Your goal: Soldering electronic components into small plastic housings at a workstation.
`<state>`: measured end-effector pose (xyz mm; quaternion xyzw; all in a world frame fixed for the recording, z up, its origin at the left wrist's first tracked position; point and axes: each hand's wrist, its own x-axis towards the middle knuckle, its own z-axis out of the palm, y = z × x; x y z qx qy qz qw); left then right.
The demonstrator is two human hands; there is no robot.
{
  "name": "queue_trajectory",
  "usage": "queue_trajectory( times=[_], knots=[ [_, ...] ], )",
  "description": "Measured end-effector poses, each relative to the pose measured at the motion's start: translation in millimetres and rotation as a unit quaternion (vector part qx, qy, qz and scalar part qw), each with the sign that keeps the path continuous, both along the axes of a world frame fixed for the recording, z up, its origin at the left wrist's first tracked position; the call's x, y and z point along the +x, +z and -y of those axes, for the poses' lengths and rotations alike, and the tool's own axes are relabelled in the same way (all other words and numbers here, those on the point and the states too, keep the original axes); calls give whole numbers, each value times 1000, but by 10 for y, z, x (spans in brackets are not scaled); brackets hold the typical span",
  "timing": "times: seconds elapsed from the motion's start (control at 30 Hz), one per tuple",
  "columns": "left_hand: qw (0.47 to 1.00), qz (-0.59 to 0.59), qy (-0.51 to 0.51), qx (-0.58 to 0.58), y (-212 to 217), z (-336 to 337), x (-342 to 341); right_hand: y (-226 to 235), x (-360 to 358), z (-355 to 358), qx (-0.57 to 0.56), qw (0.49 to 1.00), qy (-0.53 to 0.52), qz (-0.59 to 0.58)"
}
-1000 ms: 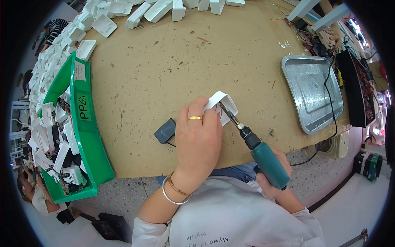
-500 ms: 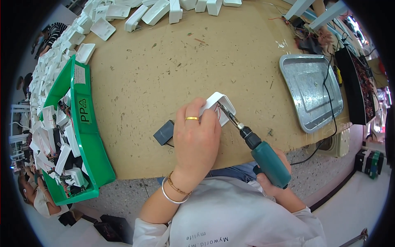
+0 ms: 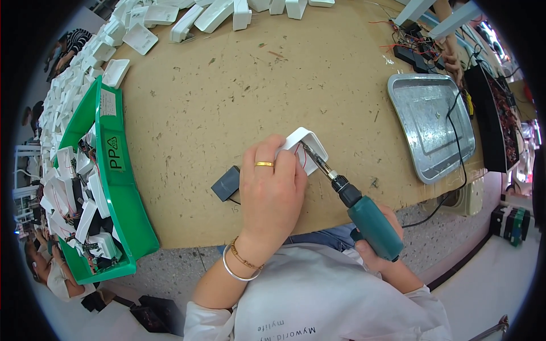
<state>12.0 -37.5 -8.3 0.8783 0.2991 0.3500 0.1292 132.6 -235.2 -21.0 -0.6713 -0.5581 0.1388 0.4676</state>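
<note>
White housing (image 3: 296, 136) is located in the fingers of your left hand (image 3: 272, 184), at the near, middle part of the counter (image 3: 199, 131). The brown counter surface extends ahead of your fingers and to both sides of them. Well ahead and to the left of your fingers, a pile of similar white shells (image 3: 103, 53) follows the margin of the counter. Well to the left of your left fingers stands a green bin (image 3: 122, 196), filled with white shells, thin wires and dark parts. Ahead and to the right of your right fingers lies a shallow metal tray (image 3: 432, 128). A black box (image 3: 483, 128) stands just beyond the tray, farther from the same fingers.

The fingers of your right hand (image 3: 371, 257) are wrapped around a green-handled tool (image 3: 372, 224). Its narrow metal tip points away from these fingers and enters the hollow of the white housing; contact inside cannot be confirmed. A black cable (image 3: 449, 113) leads rightward from beside your right fingers and crosses the tray.

Your left fingers are closed on the left wall of the white housing, leaving its hollow exposed on their right. A dark block (image 3: 227, 183) lies just left of your left fingers. Thin red wire (image 3: 304, 159) shows inside the housing, just right of those fingers. One left finger carries a gold ring (image 3: 264, 163).
</note>
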Motion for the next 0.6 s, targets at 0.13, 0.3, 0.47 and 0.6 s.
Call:
queue_trajectory(
  times=[0.13,0.3,0.47,0.6],
  knots=[
    [1000,1,1,-3,-2,-3,6,-4,1,-2,4,1000,-1,-2],
    [1000,-7,-7,-17,2,4,0,-4,0,0,-3,1000,-3,-2],
    [1000,-8,-1,-3,-1,-1,1,-1,-12,4,-11,1000,-3,-6],
    [1000,-6,0,-4,3,0,7,12,-50,-2,-17,998,-40,-35]
  ],
)
